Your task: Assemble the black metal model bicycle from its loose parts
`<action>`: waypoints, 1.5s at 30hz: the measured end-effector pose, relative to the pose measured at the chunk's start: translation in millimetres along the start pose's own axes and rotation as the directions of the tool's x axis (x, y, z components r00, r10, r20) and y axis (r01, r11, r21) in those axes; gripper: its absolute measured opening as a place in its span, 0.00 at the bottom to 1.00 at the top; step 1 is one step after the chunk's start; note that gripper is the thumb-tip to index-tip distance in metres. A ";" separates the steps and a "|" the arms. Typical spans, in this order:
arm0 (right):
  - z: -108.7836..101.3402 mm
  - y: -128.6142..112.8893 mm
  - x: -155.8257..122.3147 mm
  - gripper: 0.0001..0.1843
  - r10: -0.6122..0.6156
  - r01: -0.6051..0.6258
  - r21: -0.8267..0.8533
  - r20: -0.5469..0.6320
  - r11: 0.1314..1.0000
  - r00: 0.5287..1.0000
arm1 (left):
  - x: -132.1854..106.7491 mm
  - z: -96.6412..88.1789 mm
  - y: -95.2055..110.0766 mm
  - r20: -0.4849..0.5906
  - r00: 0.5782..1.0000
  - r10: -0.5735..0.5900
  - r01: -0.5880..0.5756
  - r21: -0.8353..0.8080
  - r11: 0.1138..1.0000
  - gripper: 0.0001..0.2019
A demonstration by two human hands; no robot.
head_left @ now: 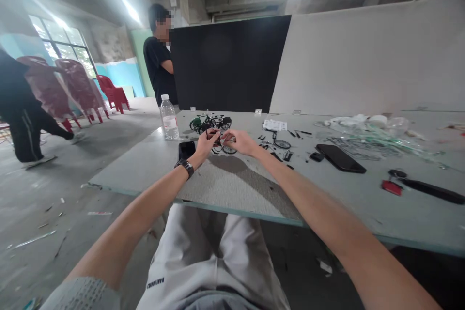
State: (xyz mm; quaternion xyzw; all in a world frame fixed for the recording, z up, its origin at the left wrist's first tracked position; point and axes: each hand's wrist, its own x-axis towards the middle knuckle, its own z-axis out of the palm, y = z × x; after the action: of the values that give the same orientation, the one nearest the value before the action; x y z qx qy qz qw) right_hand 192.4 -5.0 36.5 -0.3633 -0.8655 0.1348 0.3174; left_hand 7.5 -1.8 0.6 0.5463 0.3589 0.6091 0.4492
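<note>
Two tiny black wheels [229, 150] (probably bicycle-model parts)

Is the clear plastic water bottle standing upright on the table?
Upright: the clear plastic water bottle stands on its base, white cap on top.

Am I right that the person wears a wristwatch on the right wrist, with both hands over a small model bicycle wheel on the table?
Not quite: the head view shows the black wristwatch on the left wrist. The left hand and right hand are indeed over the small model bicycle wheel on the table.
</note>
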 end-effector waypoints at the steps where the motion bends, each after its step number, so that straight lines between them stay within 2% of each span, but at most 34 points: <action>1: -0.5 -1.1 -0.1 0.11 -0.005 0.005 -0.002 -0.019 1.000 1.000 | -0.8 0.4 0.9 0.005 1.000 0.001 -0.001 -0.001 1.000 0.10; 3: -1.0 -2.9 -0.4 0.14 0.000 0.000 0.001 -0.029 1.000 1.000 | -2.2 1.0 2.8 0.011 1.000 -0.001 0.001 -0.012 1.000 0.09; 6: 0.3 -4.7 -0.9 0.18 0.022 -0.023 0.012 0.016 1.000 1.000 | -3.4 1.3 4.9 0.020 1.000 -0.013 0.013 -0.035 0.999 0.08; 10: 3.2 -5.3 -1.1 0.14 0.019 -0.020 0.027 0.037 0.999 0.999 | -2.7 0.3 4.9 0.028 0.999 -0.024 0.025 -0.052 0.998 0.08; 14: 4.0 -2.2 0.0 0.09 -0.019 0.019 0.002 0.000 1.000 1.000 | -1.1 -1.1 1.5 0.036 0.999 -0.018 0.019 -0.043 0.999 0.09; 22: 4.6 3.8 2.7 0.09 -0.017 0.008 -0.058 -0.150 0.998 0.989 | -1.0 -2.3 -2.0 0.097 0.995 -0.021 0.023 -0.016 1.000 0.11; 28: 2.7 -2.2 1.8 0.13 -0.039 0.030 -0.067 -0.138 0.997 0.990 | -4.5 0.2 1.1 0.108 0.994 -0.035 0.036 -0.012 0.999 0.09; 31: 1.9 -2.1 1.4 0.12 -0.064 0.052 -0.101 -0.119 0.993 0.991 | -3.6 0.4 1.4 0.086 0.995 -0.046 0.049 -0.027 0.998 0.09; 36: 0.7 -1.9 -0.2 0.08 -0.068 0.068 -0.137 0.006 0.988 0.998 | 2.4 -1.9 0.5 -0.044 0.997 -0.063 0.059 -0.071 0.996 0.08; 39: 1.0 -3.3 -1.3 0.07 -0.057 0.061 -0.113 0.040 0.992 0.998 | 4.7 -3.0 0.0 -0.096 0.994 -0.056 0.052 -0.051 0.997 0.08; 45: 3.2 -4.4 -0.6 0.08 -0.073 0.071 -0.047 -0.049 0.996 0.996 | 4.2 -1.9 -2.5 -0.034 0.999 -0.033 0.033 0.004 0.999 0.10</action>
State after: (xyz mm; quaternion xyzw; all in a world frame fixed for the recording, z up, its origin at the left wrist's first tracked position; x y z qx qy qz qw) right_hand 188.2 -8.5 35.8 -0.3423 -0.8725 0.0946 0.3356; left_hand 6.0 3.1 -0.5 0.5311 0.3768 0.6098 0.4518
